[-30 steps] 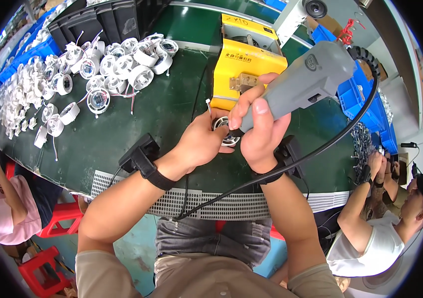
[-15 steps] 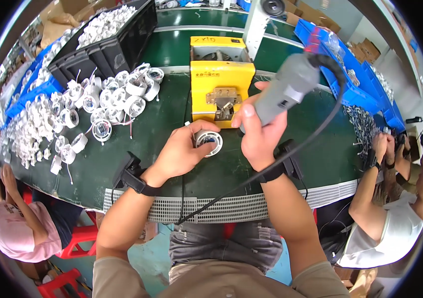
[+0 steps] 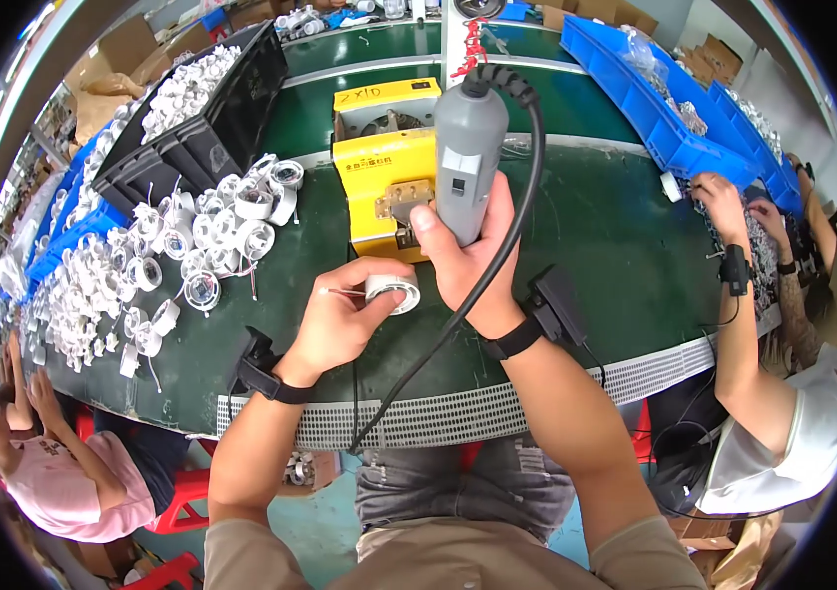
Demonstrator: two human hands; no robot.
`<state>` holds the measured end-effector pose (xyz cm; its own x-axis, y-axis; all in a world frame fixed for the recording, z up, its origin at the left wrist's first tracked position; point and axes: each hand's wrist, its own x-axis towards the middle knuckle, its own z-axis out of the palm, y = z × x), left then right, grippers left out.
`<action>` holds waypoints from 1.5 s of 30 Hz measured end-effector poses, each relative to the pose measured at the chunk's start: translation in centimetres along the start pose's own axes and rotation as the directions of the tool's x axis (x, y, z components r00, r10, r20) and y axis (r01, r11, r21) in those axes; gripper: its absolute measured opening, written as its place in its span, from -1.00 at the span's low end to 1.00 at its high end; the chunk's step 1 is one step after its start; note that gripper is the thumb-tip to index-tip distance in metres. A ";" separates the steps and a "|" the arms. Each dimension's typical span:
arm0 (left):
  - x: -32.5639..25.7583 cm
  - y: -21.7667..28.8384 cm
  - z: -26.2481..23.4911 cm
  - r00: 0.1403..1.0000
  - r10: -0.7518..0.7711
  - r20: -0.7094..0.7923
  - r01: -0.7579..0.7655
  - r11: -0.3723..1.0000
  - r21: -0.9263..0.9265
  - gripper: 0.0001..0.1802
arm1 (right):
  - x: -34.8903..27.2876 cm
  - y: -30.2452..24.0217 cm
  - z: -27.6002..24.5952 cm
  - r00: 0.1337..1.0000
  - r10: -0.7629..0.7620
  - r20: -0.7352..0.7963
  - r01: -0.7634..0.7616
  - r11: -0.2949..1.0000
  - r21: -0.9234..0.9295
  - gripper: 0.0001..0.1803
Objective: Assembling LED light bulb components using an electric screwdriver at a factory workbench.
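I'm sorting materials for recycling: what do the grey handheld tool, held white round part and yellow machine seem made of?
Grey handheld tool: probably plastic, matte, with a smooth, rounded casing. White round part: likely moulded plastic, judging by its even white wall. Yellow machine: perhaps painted metal, from its flat, evenly coloured panels; plastic possible.

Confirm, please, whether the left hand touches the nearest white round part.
Touching: the head view shows the left hand gripping the white round part, thumb against its rim.

Grey corded hand tool and white round housing.
Tool: near-upright, corded end uppermost, tip hidden, in right hand; housing: short cylinder, tilted, pinched in left hand, apart from tool.
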<state>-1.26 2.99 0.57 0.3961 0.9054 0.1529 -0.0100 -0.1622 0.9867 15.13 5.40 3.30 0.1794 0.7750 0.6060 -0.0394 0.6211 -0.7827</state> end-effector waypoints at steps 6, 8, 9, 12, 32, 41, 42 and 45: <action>-0.4 0.1 0.1 0.989 0.101 -0.107 -0.095 0.994 0.062 -0.79 | -0.3 0.1 0.3 0.999 0.052 0.009 -0.052 0.999 -0.010 -0.55; -0.2 -0.2 0.2 0.988 0.104 -0.110 -0.096 0.992 0.078 -0.80 | -0.4 0.3 0.3 1.000 0.013 -0.005 -0.013 1.000 -0.010 -0.55; -0.1 -0.3 0.3 0.988 0.102 -0.117 -0.092 0.991 0.093 -0.81 | -0.4 0.3 0.3 1.000 -0.021 -0.016 0.021 1.000 -0.010 -0.55; -0.2 -0.4 -0.6 0.970 0.126 -0.209 -0.087 0.979 0.186 -0.83 | -0.4 -0.5 0.4 0.996 -0.062 0.067 0.072 0.984 -0.164 -0.47; 0.0 1.2 -4.1 0.775 0.545 -0.319 0.071 0.427 0.901 -0.67 | 9.1 11.3 -32.1 0.642 -0.374 -0.670 -0.686 0.111 -0.719 -0.31; -0.4 0.1 -4.5 0.879 0.282 -0.386 0.159 0.590 0.792 -0.90 | 9.0 9.6 -30.5 0.729 -0.168 -0.664 -0.650 0.134 -0.748 -0.62; -0.3 0.0 -4.6 0.929 0.226 -0.293 0.110 0.586 0.803 -0.89 | 8.8 10.0 -30.7 0.756 -0.190 -0.627 -0.571 0.279 -0.772 -0.61; -0.8 1.5 -2.9 1.000 -0.004 0.006 -0.001 0.723 0.691 -0.88 | 7.9 7.2 -24.3 0.898 -0.255 -0.359 -0.210 0.470 -0.857 -0.59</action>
<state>-4.30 3.13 2.07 0.4019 0.9036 0.1484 0.6267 -0.3896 0.6749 40.14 13.16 -0.99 0.5245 0.4951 0.6927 0.7867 0.0293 -0.6166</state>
